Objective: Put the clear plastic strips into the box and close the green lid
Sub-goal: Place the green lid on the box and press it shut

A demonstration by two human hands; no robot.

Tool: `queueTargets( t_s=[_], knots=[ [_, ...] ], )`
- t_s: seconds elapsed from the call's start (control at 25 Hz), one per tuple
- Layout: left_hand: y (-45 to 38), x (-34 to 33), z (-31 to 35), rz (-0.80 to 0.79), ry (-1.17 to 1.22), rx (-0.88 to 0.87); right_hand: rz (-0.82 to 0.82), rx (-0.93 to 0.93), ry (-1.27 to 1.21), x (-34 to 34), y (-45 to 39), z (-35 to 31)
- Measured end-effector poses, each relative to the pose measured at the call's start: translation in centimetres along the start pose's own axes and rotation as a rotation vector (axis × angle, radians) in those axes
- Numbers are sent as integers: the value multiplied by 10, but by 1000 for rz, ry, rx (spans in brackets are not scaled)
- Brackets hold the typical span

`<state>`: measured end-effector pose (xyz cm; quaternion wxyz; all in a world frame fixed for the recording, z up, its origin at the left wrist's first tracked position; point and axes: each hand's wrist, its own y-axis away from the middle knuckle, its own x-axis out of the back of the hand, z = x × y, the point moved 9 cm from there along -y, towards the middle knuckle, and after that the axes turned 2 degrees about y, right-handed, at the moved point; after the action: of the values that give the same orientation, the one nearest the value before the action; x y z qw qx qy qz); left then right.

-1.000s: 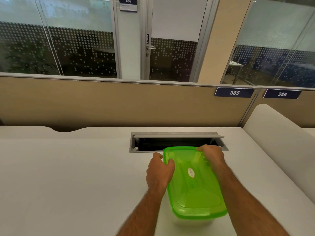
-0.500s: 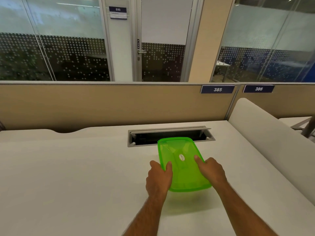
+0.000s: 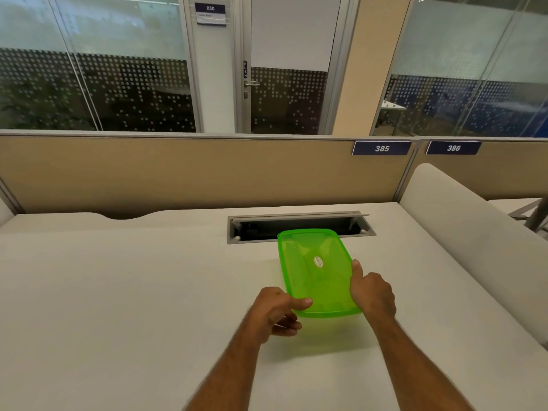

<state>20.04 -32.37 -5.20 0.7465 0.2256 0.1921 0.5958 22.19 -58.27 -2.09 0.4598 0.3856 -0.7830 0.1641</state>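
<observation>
- The left hand [image 3: 274, 311] is nearest; its thumb lies over the near left corner of the green lid [image 3: 315, 271] and its fingers curl beneath the edge, so its grip is pinching that corner.
- The right hand [image 3: 372, 292] sits just beyond, at the lid's right edge; the thumb lies flat along the rim while the fingers fold down the side out of view; I judge this grip to be grasping the lid's edge, though the fingertips themselves are hidden.
- The green lid covers the box, which stands on the white counter [image 3: 118, 292]; only a faint pale shape shows beneath the near edge, so the box body is hard to make out; the clear plastic strips cannot be seen, and whether they lie inside cannot be told through the green plastic.
- The step in hand looks like the last one, seating the lid; the near corners are being worked; the task seems almost complete.
- The next move probably calls for pressing down along the remaining rim, far corners included, until the lid sits evenly; then both hands let go.
- Beyond the lid's far end an open cable tray [image 3: 299, 225] is sunk in the counter; farther off stands a beige partition [image 3: 178, 173] carrying number plates.
</observation>
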Motion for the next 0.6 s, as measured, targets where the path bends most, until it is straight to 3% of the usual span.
queueTargets(
  t_s=[0.6],
  knots=[
    [7, 5, 6, 74, -106, -75, 23, 2, 77, 3, 5, -5]
  ],
)
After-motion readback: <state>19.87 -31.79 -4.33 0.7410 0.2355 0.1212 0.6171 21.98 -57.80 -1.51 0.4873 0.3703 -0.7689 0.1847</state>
